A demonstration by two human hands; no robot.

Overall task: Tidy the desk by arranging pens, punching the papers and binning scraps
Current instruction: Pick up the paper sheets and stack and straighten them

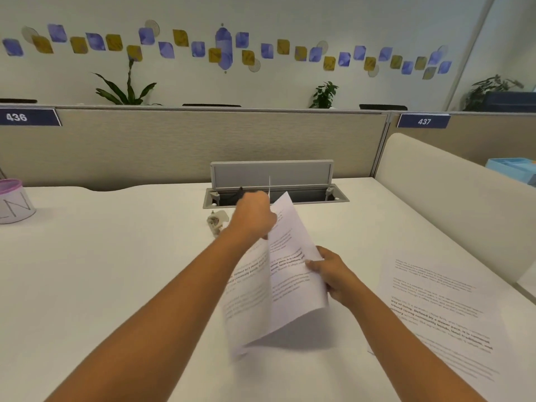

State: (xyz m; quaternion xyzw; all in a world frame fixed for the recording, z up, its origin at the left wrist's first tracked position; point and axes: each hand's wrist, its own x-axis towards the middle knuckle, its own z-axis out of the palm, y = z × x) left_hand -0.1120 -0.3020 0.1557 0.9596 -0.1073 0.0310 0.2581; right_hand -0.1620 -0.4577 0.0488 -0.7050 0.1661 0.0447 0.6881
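Note:
Printed paper sheets (287,285) are lifted off the white desk (101,256) in the middle of the view, bent into a fold along their length. My left hand (253,216) grips their far top edge. My right hand (330,274) pinches their right edge between thumb and fingers. Just left of my left hand a small beige hole punch (216,223) lies on the desk, partly hidden by my wrist. Another printed sheet (441,314) lies flat on the desk to the right.
A pink-rimmed clear container (14,201) stands at the far left. An open grey cable hatch (275,184) sits at the desk's back edge under the beige partition (174,140). A low cream divider (452,204) bounds the right side, with a light-blue tray (513,168) beyond it.

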